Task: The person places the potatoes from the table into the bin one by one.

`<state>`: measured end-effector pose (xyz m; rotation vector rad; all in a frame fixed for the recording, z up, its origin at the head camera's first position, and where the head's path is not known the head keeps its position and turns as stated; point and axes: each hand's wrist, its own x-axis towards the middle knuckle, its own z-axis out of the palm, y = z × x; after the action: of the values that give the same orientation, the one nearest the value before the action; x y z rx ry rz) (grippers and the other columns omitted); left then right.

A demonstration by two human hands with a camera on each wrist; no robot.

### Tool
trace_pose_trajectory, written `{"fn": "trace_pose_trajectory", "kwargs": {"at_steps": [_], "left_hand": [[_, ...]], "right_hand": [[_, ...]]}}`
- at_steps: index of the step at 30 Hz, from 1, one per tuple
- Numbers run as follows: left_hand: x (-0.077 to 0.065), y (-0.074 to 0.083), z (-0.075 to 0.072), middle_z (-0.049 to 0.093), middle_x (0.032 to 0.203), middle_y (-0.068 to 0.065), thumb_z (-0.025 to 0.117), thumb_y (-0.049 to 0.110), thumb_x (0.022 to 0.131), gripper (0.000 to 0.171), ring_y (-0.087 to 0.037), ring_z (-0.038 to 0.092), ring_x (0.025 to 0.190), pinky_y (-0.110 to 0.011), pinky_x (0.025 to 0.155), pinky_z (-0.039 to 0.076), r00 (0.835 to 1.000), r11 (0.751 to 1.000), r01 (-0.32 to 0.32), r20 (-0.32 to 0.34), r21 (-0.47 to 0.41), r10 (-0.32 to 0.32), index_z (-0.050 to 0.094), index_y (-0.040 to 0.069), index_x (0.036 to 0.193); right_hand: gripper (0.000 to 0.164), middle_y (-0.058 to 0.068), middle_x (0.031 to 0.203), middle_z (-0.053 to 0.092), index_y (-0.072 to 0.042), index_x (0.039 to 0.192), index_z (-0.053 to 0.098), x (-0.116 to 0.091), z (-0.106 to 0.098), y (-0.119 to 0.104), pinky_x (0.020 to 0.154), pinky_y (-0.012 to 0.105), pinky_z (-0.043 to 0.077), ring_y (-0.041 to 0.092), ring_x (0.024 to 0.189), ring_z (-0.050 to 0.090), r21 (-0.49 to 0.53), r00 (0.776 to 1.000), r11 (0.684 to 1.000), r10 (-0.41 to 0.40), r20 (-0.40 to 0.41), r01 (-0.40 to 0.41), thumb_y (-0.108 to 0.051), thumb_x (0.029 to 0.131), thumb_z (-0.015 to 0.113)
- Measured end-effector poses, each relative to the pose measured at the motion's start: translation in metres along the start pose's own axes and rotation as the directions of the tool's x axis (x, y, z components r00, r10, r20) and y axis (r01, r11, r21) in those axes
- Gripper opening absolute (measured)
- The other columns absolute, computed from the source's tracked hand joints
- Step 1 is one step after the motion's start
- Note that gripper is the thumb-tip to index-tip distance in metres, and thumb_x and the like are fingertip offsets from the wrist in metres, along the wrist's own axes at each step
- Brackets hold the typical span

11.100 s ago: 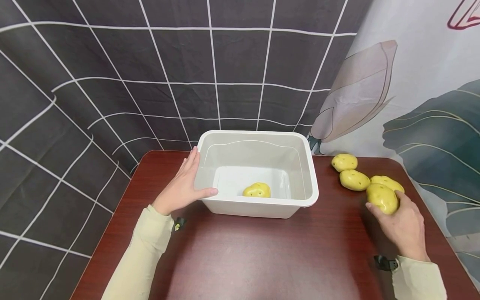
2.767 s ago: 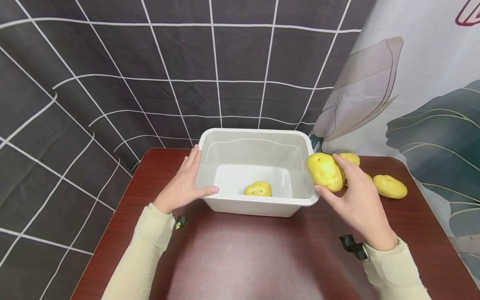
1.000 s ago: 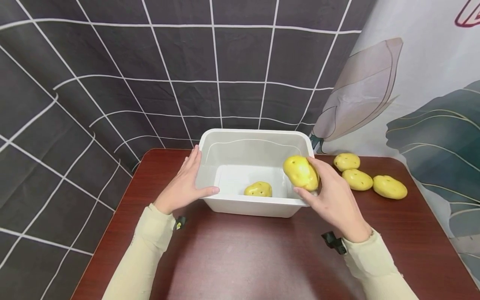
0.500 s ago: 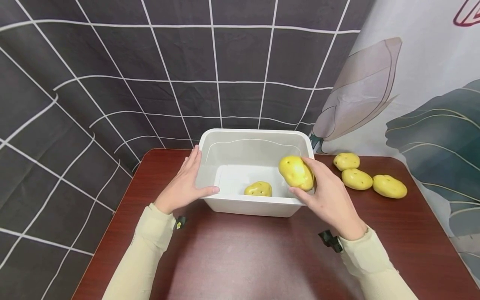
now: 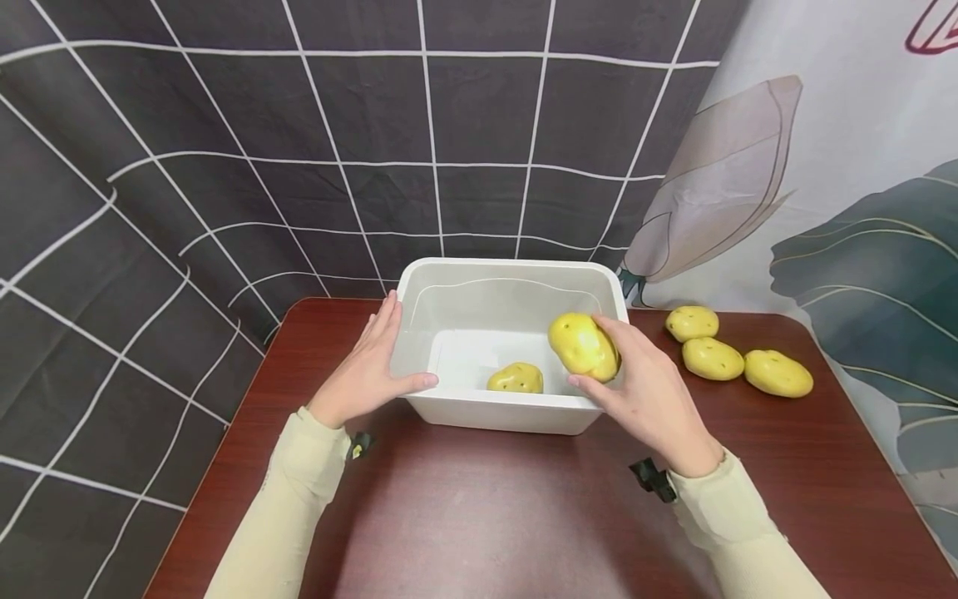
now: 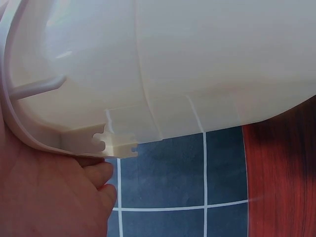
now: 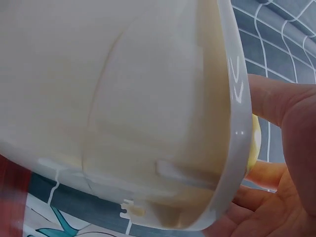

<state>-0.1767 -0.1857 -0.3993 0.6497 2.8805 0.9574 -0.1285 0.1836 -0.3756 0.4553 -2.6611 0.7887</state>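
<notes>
A white plastic bin [image 5: 516, 411] stands on the table. My left hand [image 5: 367, 366] rests on its left rim, fingers straight along the side and thumb over the front corner. In the left wrist view, that hand [image 6: 54, 192] lies against the underside of the rim. My right hand [image 5: 651, 383] grips a yellow potato [image 5: 582, 345] over the right part of the bin, thumb in front and fingers behind. A second potato [image 5: 516, 378] lies on the bin's floor near the front wall. In the right wrist view, the rim mostly hides the held potato [image 7: 255, 143].
Three more potatoes lie at the table's back right: one at the back [image 5: 692, 323], a middle potato [image 5: 713, 358], and one on the right [image 5: 778, 373]. A dark gridded cloth [image 5: 359, 108] hangs behind the red-brown table [image 5: 479, 507]; a floral curtain [image 5: 846, 233] hangs on the right.
My right hand picked the potato from the right-hand group and carried it left over the bin's right rim. Over the last second it drifted slightly further left. My left hand stays put.
</notes>
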Motion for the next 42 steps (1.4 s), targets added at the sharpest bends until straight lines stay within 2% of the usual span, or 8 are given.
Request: {"fn": "trace_pose_trajectory", "kwargs": {"at_steps": [12, 22, 36, 42], "left_hand": [[0.0005, -0.0012, 0.001, -0.01, 0.168, -0.002, 0.073, 0.061, 0.083, 0.12, -0.025, -0.004, 0.154, -0.047, 0.125, 0.005, 1.0, 1.0, 0.0, 0.0, 0.006, 0.0, 0.002, 0.004, 0.161], [0.0003, 0.0007, 0.0003, -0.009, 0.168, -0.002, 0.074, 0.061, 0.082, 0.121, -0.025, -0.005, 0.154, -0.047, 0.125, 0.005, 1.0, 1.0, 0.002, 0.0, 0.007, -0.002, 0.002, 0.004, 0.161], [0.0001, -0.0019, 0.001, -0.01, 0.168, -0.002, 0.072, 0.061, 0.084, 0.119, -0.029, -0.004, 0.154, -0.048, 0.124, 0.006, 1.0, 1.0, 0.006, 0.004, 0.01, -0.006, 0.001, 0.004, 0.161], [0.0, -0.0011, 0.001, -0.01, 0.168, -0.001, 0.073, 0.061, 0.083, 0.12, -0.027, -0.005, 0.154, -0.047, 0.125, 0.006, 1.0, 1.0, 0.011, 0.001, 0.014, -0.011, 0.001, 0.005, 0.161]], "right_hand": [[0.077, 0.015, 0.133, 0.06, -0.003, 0.142, 0.052, -0.0005, 0.0031, -0.0015, 0.09, 0.051, 0.05, 0.03, 0.113, 0.059, 0.0, 1.0, 1.0, 0.002, 0.022, -0.002, -0.031, 0.079, 0.087], [0.073, 0.015, 0.132, 0.06, -0.004, 0.141, 0.053, -0.0004, 0.0074, -0.0028, 0.091, 0.051, 0.05, 0.031, 0.112, 0.059, 0.005, 0.999, 1.0, -0.009, 0.053, 0.009, -0.027, 0.08, 0.086], [0.067, 0.015, 0.131, 0.061, -0.003, 0.137, 0.056, -0.0001, 0.01, -0.0013, 0.093, 0.051, 0.05, 0.032, 0.114, 0.059, 0.004, 0.999, 0.999, -0.038, 0.029, 0.037, -0.026, 0.082, 0.085], [0.062, 0.017, 0.131, 0.061, -0.002, 0.137, 0.057, -0.0009, 0.0092, -0.0009, 0.087, 0.05, 0.053, 0.032, 0.102, 0.064, -0.012, 0.999, 1.0, -0.028, 0.02, 0.028, -0.023, 0.084, 0.082]]}}
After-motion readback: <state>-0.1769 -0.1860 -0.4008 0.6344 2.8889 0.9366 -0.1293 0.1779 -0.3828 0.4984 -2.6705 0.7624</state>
